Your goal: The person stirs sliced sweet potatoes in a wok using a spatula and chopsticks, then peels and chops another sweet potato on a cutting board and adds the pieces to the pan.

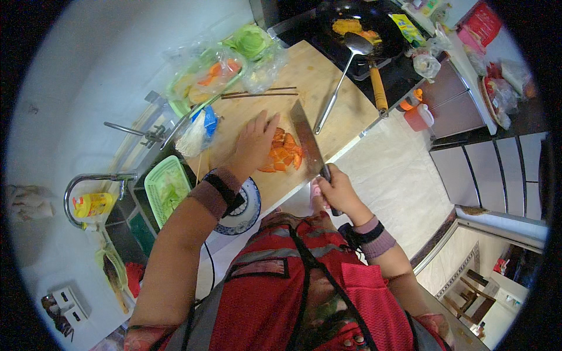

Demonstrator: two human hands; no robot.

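In my right hand [339, 189] is the dark handle of a Chinese cleaver [306, 142]. Its broad blade points away from me, beside a small heap of chopped orange-red vegetable pieces [283, 151]. My left hand [258, 139] lies at the left side of the heap, with its fingers extended and partly spread. Whether it touches the pieces is not clear. Both are over a wooden cutting board [351, 109]. A pair of dark chopsticks [259, 93] lies beyond the hands, and a metal spatula [336, 94] slants across the board's right part.
A wok [325, 19] with food sits on the stove, its wooden handle [378, 90] jutting toward me. Left are a green basket [160, 164], a sink faucet [99, 177] and a blue-patterned plate [250, 215] partly under my forearm. Bagged cabbage [250, 40] stands at the back.
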